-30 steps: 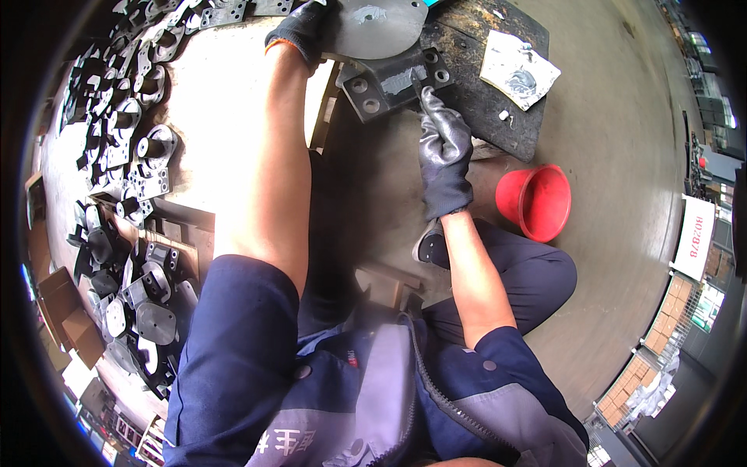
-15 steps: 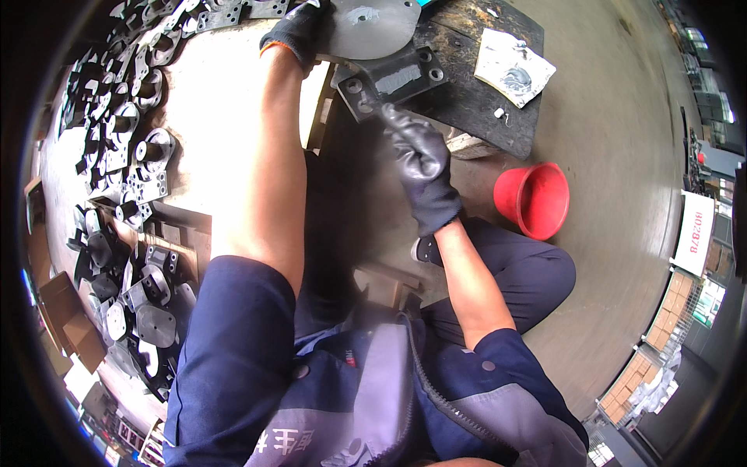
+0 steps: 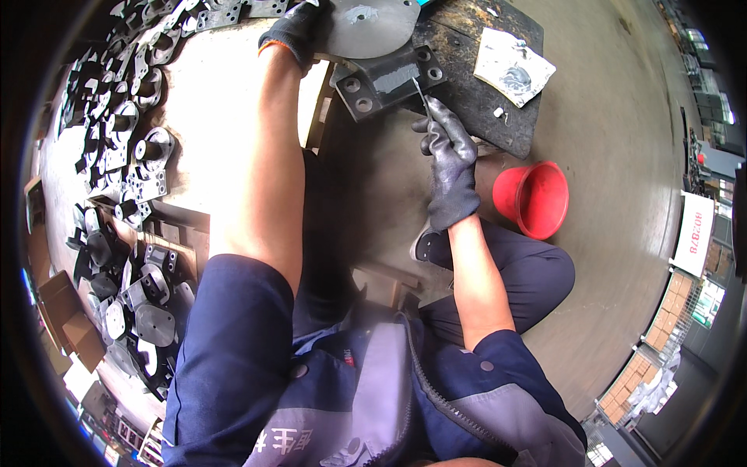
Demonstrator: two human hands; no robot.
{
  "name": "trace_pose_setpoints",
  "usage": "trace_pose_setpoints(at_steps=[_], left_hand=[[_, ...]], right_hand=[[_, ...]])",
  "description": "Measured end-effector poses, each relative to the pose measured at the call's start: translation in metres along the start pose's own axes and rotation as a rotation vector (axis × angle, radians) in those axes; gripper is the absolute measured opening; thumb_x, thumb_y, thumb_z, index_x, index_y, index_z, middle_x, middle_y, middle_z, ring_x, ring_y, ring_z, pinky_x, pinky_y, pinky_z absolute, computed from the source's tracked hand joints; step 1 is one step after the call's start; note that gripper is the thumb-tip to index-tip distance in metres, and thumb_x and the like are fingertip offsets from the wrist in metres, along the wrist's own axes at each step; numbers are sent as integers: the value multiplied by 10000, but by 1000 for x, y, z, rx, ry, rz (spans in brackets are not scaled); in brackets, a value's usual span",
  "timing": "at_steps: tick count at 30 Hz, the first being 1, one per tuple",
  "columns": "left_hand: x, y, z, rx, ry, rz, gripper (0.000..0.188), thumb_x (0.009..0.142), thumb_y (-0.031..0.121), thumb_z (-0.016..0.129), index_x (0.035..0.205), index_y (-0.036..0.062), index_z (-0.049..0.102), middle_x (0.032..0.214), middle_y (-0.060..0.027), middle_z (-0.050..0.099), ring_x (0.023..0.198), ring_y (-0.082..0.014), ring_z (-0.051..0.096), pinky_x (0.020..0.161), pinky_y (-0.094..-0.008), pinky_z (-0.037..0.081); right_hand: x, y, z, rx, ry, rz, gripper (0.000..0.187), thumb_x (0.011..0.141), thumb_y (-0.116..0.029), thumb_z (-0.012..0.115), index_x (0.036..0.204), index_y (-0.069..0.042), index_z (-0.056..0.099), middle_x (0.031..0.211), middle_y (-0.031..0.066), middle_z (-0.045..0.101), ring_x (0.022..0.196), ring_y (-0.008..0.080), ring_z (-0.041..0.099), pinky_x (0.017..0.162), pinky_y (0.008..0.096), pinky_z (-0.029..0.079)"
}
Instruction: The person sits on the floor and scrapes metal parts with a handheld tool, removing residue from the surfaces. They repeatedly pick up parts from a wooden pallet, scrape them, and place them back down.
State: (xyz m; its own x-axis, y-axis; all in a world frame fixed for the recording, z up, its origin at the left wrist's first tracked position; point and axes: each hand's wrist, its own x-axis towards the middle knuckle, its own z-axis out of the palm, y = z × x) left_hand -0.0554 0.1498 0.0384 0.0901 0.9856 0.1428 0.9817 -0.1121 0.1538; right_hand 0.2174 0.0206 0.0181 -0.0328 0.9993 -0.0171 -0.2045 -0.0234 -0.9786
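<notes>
A dark metal bracket (image 3: 371,107) with a round grey flange plate (image 3: 369,33) rests on a blackened board at the top of the view. Its flat foot has bolt holes and a light grey smear of paste (image 3: 397,79) between them. My left hand (image 3: 299,33), in a black glove, grips the left edge of the flange; its fingertips run toward the top rim and are partly hidden. In my right hand (image 3: 449,152), also gloved in black, a thin spatula-like tool (image 3: 421,92) is pinched, its tip at the right end of the smear.
On the board (image 3: 506,128) lies a white sheet (image 3: 513,68) with a dark grey blob of paste. A red bucket (image 3: 531,201) stands on the floor to the right. Many similar metal brackets (image 3: 152,152) crowd the bright table on the left, with more (image 3: 156,323) below them.
My right hand has moved right and slightly down from the bracket's lower left holes to the right end of the smear. The tool now shows clearly. My left hand has stayed in place.
</notes>
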Motion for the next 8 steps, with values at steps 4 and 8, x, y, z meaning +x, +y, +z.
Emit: trace_pose_setpoints(at_steps=[4, 8], left_hand=[[-1, -4, 2, -8, 19, 0, 482, 909, 240, 414, 1360, 101, 321, 1190, -212, 504, 1082, -349, 500, 917, -351, 422], [4, -7, 5, -119, 8, -39, 570, 869, 250, 521, 1375, 118, 293, 1291, -219, 429, 1140, -346, 473, 967, -341, 381]], right_hand=[[3, 8, -3, 76, -88, -96, 350, 835, 86, 500, 1139, -61, 590, 1133, 83, 579, 806, 154, 566, 623, 197, 414], [3, 9, -2, 99, -128, -113, 342, 835, 100, 488, 1130, -41, 587, 1147, 112, 577, 832, 175, 577, 686, 231, 460]])
